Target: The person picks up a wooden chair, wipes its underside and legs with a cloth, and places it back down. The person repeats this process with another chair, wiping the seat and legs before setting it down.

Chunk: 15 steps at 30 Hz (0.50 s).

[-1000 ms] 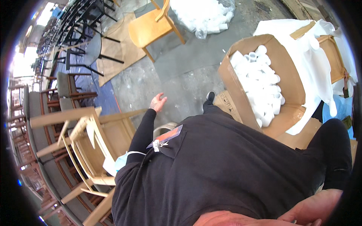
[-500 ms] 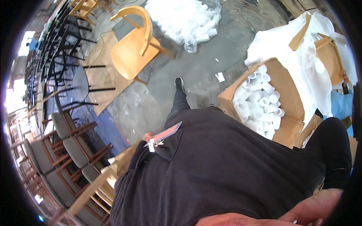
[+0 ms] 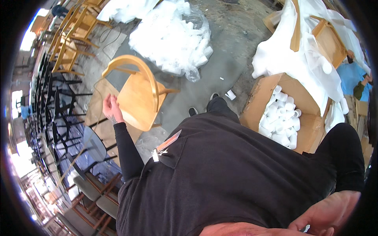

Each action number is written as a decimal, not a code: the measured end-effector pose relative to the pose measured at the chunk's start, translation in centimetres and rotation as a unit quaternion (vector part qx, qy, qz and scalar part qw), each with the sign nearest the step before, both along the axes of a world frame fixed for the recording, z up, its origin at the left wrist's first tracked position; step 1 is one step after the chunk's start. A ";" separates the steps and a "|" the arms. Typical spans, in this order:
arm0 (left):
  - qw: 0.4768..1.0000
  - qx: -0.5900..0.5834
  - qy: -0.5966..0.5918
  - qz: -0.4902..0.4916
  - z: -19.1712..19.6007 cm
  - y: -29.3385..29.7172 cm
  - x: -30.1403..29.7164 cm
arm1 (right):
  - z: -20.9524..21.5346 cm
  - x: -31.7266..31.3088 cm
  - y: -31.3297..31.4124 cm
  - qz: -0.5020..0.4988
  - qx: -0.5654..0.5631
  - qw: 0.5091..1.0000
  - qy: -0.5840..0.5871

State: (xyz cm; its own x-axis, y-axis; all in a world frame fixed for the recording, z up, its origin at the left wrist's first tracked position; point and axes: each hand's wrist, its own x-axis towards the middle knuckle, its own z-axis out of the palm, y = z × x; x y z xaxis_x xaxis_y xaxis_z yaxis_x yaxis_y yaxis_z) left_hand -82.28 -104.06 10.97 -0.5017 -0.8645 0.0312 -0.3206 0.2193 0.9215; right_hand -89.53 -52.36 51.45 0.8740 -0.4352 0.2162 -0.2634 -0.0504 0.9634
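Note:
My left hand is stretched out at the end of a black sleeve, fingers apart and holding nothing. It hovers just left of a light wooden chair with a curved back that lies tipped on the concrete floor. My right hand sits close to the camera at the lower right edge, fingers bent; whether it holds anything is hidden. My black top fills the lower middle of the view, with a small clip badge on it. One shoe shows beyond it.
An open cardboard box of white foam tubes stands to my right. A clear bag of white foam pieces lies ahead. Wrapped furniture is at the far right. Rows of black and wooden chairs line the left.
The view has swung across the floor. The wooden chair now lies closer, and my left hand has come back into view, raised beside its seat.

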 end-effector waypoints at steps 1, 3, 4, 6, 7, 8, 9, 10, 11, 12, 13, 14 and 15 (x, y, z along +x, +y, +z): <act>0.997 -0.024 0.054 -0.058 1.4 0.5 -3.2 | -0.1 -0.9 -0.1 -0.030 0.001 1.000 0.004; 0.981 -0.027 0.116 -0.153 3.7 2.6 -9.4 | -0.3 -2.8 0.1 -0.083 -0.003 0.997 0.006; 0.967 -0.024 0.140 -0.211 4.2 4.0 -12.5 | -0.4 -3.8 0.3 -0.107 -0.008 0.994 0.004; 0.942 -0.046 0.138 -0.303 4.5 6.6 -18.2 | -0.7 -5.8 0.9 -0.154 -0.008 0.988 0.006; 0.931 -0.071 0.115 -0.338 4.0 7.8 -21.0 | -0.8 -6.9 1.3 -0.177 0.000 0.984 0.011; 0.921 -0.091 0.089 -0.368 3.5 8.9 -23.5 | -0.8 -8.1 1.7 -0.198 0.008 0.980 0.017; 0.916 -0.104 0.054 -0.384 2.7 9.8 -25.8 | -0.9 -9.6 2.3 -0.198 0.002 0.980 0.020; 0.916 -0.103 -0.006 -0.389 1.5 10.7 -27.8 | -1.0 -11.2 3.0 -0.198 -0.003 0.980 0.021; 0.900 -0.142 -0.033 -0.411 0.3 11.2 -29.6 | -1.1 -12.8 3.5 -0.197 -0.009 0.980 0.019; 0.884 -0.168 -0.099 -0.424 -0.9 11.4 -31.0 | -1.1 -14.3 4.0 -0.209 -0.010 0.978 -0.004; 0.869 -0.164 -0.119 -0.452 -2.3 11.4 -32.1 | -1.1 -15.7 4.4 -0.221 -0.010 0.975 -0.024; 0.855 -0.138 -0.191 -0.462 -3.8 11.4 -33.1 | -0.9 -17.4 5.0 -0.223 -0.007 0.975 -0.019; 0.850 -0.142 -0.189 -0.470 -5.3 11.2 -34.0 | -0.8 -19.0 5.5 -0.225 -0.005 0.974 -0.013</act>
